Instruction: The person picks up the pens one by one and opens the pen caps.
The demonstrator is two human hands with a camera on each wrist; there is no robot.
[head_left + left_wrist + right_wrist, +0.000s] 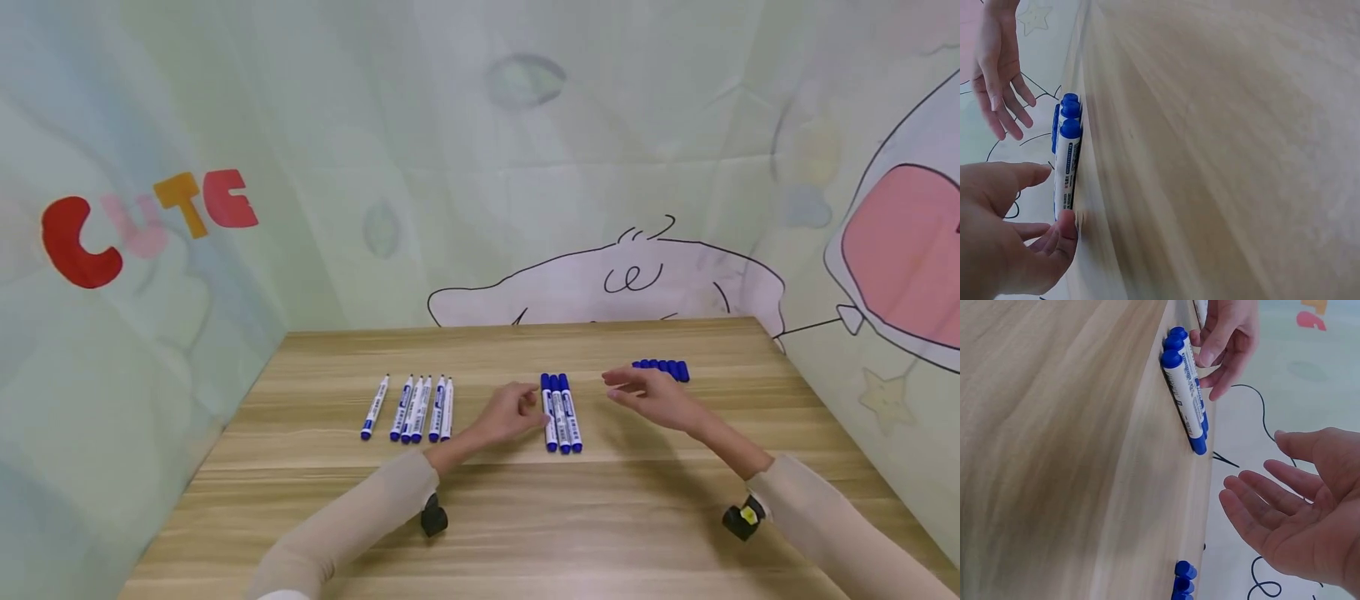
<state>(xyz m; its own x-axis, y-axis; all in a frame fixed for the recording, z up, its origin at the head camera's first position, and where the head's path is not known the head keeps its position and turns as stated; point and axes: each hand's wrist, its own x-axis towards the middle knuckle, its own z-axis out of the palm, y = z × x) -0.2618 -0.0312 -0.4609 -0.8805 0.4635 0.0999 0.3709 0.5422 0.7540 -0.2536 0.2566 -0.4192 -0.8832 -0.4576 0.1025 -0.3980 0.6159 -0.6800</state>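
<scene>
Three capped blue-and-white markers (561, 417) lie side by side on the table, their caps pointing to the far edge. Just left of them is my left hand (513, 412), fingers bent loosely and spread apart. Its fingertips are close to the nearest marker (1066, 172); whether they touch it I cannot tell. To the right of the trio, my right hand (656, 400) hovers above the table with relaxed fingers, the palm (1310, 519) facing the markers and nothing held. Behind it sits a row of loose blue caps (671, 370), partly covered by the hand in the head view.
On the left of the wooden table (510, 525) lie several uncapped markers (417, 408), tips toward the back, with a single uncapped marker (375, 407) set apart at their left. A printed curtain (360, 167) rises behind the table's far edge and along its sides.
</scene>
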